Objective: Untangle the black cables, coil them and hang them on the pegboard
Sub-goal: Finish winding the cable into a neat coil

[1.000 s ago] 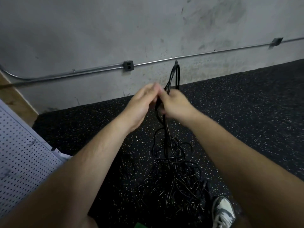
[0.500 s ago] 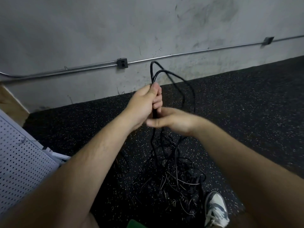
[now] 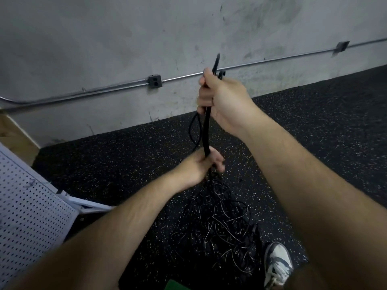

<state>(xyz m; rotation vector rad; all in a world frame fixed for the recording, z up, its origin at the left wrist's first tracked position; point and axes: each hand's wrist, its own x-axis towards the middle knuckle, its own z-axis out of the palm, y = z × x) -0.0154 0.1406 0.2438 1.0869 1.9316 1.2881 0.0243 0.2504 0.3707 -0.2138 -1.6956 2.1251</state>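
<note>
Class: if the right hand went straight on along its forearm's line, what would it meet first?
The right hand would probably reach the grey wall above the metal conduit; depth is unclear.

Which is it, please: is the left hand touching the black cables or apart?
Touching. The head view shows the left hand curled round the black cables below the right hand.

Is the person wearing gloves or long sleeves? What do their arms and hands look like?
No gloves, no long sleeves. The left hand and right hand are bare, with no rings that I can see. The left arm and right arm are bare as far as the picture shows, with no watch or bracelet.
</note>
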